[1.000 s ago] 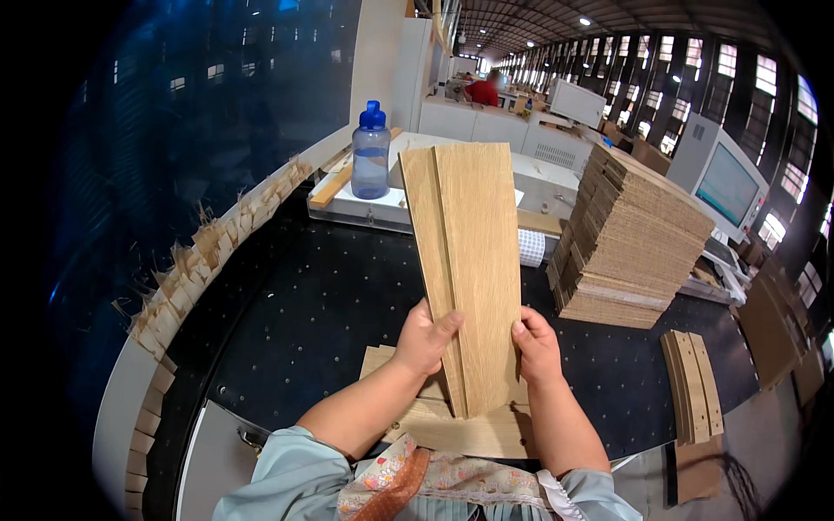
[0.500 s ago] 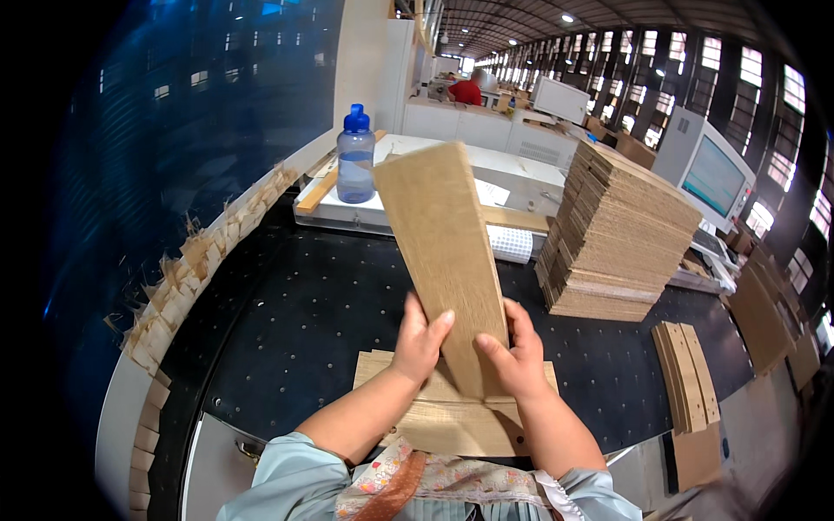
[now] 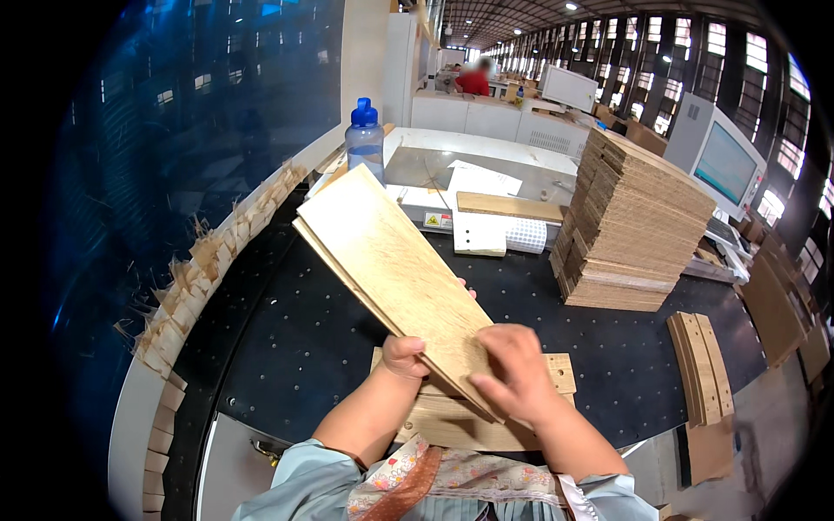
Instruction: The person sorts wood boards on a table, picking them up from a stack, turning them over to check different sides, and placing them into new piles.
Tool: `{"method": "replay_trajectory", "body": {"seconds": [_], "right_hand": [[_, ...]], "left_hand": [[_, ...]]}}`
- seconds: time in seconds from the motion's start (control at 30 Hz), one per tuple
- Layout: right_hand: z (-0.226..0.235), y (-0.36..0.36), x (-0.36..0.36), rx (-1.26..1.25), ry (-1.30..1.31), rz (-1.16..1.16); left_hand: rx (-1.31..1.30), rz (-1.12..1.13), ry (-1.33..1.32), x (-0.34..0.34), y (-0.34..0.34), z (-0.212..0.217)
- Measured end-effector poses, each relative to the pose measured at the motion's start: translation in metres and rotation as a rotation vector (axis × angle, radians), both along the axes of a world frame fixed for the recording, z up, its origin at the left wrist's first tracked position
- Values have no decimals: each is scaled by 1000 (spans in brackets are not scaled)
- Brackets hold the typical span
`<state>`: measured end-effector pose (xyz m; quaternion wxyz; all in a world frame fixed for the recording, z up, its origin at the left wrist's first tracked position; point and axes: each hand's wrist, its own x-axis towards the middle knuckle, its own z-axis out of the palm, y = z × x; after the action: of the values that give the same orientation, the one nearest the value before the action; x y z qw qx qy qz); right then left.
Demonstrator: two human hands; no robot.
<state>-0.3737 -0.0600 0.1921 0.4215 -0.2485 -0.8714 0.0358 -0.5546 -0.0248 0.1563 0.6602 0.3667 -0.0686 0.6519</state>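
Left hand (image 3: 405, 356): wrapped beneath our paired oak-coloured boards (image 3: 391, 269), which slant toward eleven o'clock, likely to show us the upper face.
Right hand (image 3: 514, 369): fingers parted over the lower end; contact too blurred to call!
Lower planks (image 3: 465, 430): six o'clock.
Brown panel stack (image 3: 634, 230): two o'clock, probably for elbow room.
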Motion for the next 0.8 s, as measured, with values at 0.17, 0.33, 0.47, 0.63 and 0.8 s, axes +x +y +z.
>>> {"method": "replay_trajectory", "body": {"seconds": [0.17,0.33,0.47,0.63,0.8], "right_hand": [[-30,17,24,-673,577,41],[-32,11,36,-799,594,94],[-32,10,39,-741,583,91],[-42,12,47,-797,914,274],[-48,7,54,-596,820,353]], "left_hand": [[54,-87,-80,-12,3,4],[78,-55,-41,-15,6,5],[99,21,-41,-19,11,2],[112,66,-92,-27,18,-1],[68,132,-139,-28,19,2]]}}
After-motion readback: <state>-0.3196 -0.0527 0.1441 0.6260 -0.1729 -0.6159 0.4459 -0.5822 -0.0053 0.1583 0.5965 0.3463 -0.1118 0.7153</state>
